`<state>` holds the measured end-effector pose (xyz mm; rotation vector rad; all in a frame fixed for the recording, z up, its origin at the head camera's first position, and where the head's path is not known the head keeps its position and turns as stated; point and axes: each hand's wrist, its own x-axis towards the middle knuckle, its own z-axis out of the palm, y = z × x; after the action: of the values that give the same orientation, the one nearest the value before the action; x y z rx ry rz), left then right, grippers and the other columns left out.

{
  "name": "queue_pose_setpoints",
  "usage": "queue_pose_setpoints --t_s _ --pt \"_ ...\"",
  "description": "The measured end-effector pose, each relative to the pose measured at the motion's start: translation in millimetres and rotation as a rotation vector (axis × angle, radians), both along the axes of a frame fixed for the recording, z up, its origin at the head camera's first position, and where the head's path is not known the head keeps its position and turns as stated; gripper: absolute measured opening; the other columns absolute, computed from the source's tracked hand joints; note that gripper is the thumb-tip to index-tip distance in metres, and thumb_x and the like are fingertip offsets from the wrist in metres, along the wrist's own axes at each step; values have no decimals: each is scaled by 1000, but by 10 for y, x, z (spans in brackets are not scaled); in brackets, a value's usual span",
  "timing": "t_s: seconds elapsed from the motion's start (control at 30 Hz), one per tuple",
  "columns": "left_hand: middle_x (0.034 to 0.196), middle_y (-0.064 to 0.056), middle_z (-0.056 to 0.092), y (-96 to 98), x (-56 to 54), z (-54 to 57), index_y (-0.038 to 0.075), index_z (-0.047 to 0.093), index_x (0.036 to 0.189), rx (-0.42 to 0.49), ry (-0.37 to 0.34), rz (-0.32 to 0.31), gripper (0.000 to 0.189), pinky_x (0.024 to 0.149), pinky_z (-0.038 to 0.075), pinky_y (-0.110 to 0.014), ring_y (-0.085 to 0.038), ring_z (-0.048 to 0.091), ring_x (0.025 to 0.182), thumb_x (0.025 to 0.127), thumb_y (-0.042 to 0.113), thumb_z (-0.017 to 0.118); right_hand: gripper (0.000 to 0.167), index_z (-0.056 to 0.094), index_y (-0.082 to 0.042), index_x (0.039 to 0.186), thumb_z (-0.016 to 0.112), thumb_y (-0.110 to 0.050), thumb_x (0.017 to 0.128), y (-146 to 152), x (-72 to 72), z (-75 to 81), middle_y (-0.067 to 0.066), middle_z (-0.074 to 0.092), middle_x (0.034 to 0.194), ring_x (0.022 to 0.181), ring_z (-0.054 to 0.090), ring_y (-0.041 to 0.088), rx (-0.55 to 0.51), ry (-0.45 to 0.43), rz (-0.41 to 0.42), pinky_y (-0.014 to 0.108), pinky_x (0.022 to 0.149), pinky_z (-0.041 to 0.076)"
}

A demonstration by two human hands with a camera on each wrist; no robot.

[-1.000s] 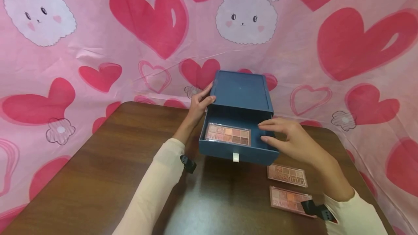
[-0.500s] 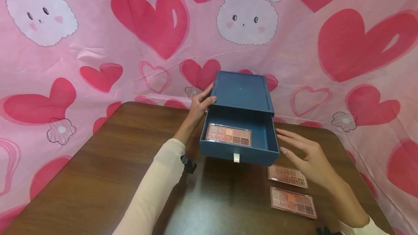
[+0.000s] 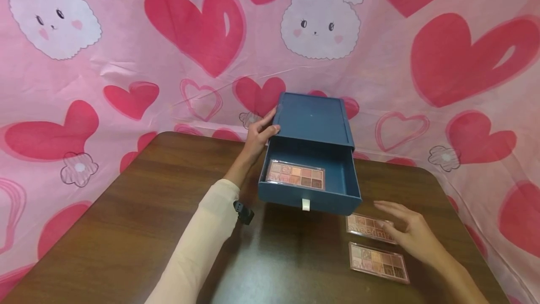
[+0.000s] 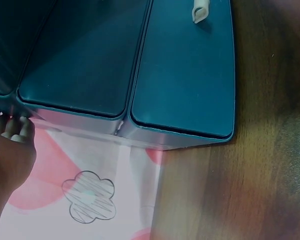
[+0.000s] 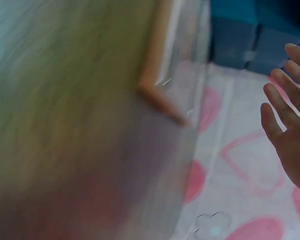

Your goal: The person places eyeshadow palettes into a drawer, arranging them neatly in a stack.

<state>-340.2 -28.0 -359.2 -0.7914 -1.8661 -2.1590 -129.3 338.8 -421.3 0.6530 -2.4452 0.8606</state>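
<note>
A blue drawer unit [image 3: 314, 116] stands at the back of the table with its top drawer [image 3: 282, 192] pulled out. Inside that drawer, toward the left, lies an eyeshadow palette [image 3: 295, 175]. My left hand [image 3: 256, 136] grips the unit's upper left side, thumb at the front edge of its top. In the left wrist view its fingers [image 4: 12, 127] curl against the side. My right hand [image 3: 415, 237], fingers loose, hovers at the right end of a second eyeshadow palette [image 3: 363, 225] on the table. A third eyeshadow palette [image 3: 377, 262] lies nearer the front.
The brown wooden table [image 3: 126, 219] has rounded far corners. Behind it hangs a pink cloth [image 3: 202, 27] with hearts and rabbits. In the left wrist view, lower drawers [image 4: 185, 65] are shut, one with a white pull tab [image 4: 200, 10].
My right hand has moved out of the drawer, to the right and down toward the palettes on the table. The left hand stays on the drawer unit.
</note>
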Motion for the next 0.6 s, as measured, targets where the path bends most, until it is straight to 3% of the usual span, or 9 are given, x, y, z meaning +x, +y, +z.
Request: queue_pose_setpoints --t_s 0.1,0.27,0.43,0.6 --pt "158 -16 45 -4 1 7 -2 46 149 4 -5 -6 59 98 49 -10 -2 54 119 92 7 58 51 71 1 120 82 7 70 117 -9 -103 -26 60 131 125 40 -25 42 -19 -25 -5 101 28" --pt "157 -18 45 -15 -5 15 -4 46 148 9 -2 -15 58 93 50 -9 4 56 107 92 4 58 59 68 1 124 87 -3 68 281 -19 -254 -13 65 129 123 34 -27 77 -111 -46 -6 99 24" --pt "158 -15 45 -24 -2 31 -1 46 149 -17 -16 -13 59 96 50 -12 -2 57 115 92 8 59 67 67 1 126 92 -14 65 368 -34 -371 16 67 125 119 34 -27 96 -220 -65 -5 95 23" --pt "156 -14 49 -44 -3 41 4 46 150 -48 -30 -12 61 95 54 -17 -9 61 111 91 12 60 68 67 4 125 94 -15 64 393 -52 -423 23 67 123 116 35 -25 112 -260 -43 -4 91 28"
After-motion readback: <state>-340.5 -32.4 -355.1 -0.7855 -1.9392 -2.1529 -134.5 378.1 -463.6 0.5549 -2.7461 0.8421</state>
